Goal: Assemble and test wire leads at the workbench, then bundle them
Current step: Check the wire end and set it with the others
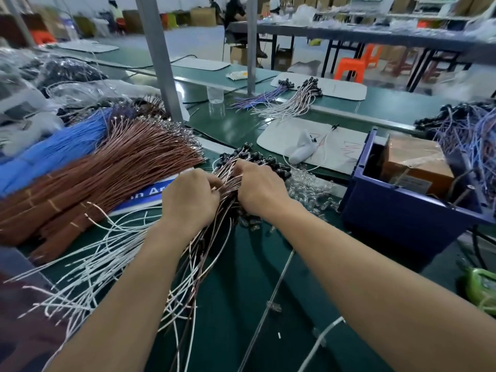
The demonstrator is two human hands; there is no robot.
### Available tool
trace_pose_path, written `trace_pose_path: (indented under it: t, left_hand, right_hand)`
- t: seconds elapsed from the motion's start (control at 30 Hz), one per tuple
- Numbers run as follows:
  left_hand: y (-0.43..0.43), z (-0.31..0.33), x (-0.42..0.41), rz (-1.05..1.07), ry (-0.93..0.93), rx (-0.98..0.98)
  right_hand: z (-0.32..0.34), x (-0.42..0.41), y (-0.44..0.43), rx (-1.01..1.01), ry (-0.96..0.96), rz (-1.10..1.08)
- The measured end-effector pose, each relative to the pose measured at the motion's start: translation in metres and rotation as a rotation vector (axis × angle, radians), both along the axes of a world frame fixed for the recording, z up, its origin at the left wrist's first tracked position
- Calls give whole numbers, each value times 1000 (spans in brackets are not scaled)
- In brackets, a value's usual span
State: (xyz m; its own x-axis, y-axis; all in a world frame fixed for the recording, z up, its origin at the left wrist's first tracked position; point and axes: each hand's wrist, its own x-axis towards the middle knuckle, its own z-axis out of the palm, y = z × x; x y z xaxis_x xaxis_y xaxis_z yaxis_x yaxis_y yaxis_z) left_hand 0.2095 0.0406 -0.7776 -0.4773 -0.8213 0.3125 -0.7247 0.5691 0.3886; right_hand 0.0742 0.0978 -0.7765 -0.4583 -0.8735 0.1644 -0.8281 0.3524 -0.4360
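workbench (241,264) green mat, crowded. brown wire stock (107,170) and blue wire stock (53,151) stacked on the left, blue bin (402,210) on the right with a cardboard box (413,162) inside it.

lead bundle (228,183) sits mid-bench between the stock and the bin, lifted at its waist. black connector heads (255,157) point away from the person, and the white and brown tails fan out loose over the mat toward the camera. left hand (188,200) and right hand (257,186) both clamp the waist, fingers curled into the wires, hands nearly touching. reads as gathering/squaring the bundle before tying.

risks, my read:
- tails are splayed wide. pull the bundle up now and strays get left behind or drag across the brown stock just beside it and mix in.
- heads look uneven. tie it like this and the bundle comes out ragged.
- clear parts (308,189) lie just right of the right hand. a sweep of the wrist scatters them.

can't make out:
- fingertips, buried in the wires, so exact pinch points unknown.
- any tie or band on the bundle.
- a tester, nothing i can identify as one.
- printed blue sheet under the left hand, mostly covered.
- far benches, blurred.
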Motion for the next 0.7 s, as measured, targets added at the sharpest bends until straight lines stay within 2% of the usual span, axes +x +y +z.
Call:
trace_pose_path:
  t: [0.07,0.13,0.23,0.27,0.33,0.4,0.5,0.57,0.7]
  left_hand:
    - [2,2,0,5,114,23]
    - [3,1,-1,3,226,141]
    - [3,1,-3,-4,392,321]
    - [1,2,-2,0,389,317]
    - [-7,3,-2,-38,172,230]
    - [-12,4,-1,-101,-62,309]
    - [-13,-1,-3,-154,-277,400]
    - [-9,-3,-6,-139,-274,346]
    - [4,-5,-9,-169,-146,322]
  right_hand:
    - [-1,-4,-1,-53,69,-13]
    - [-3,-8,-1,-119,115,8]
    - [-3,-16,0,-183,89,86]
    - [-1,-19,-1,-170,62,102]
    - [4,-24,-2,-37,24,136]
    - [9,-28,-6,160,77,179]
    - [13,-28,-17,351,223,303]
    - [13,-26,-22,377,276,339]
    - [13,-28,-15,229,254,313]
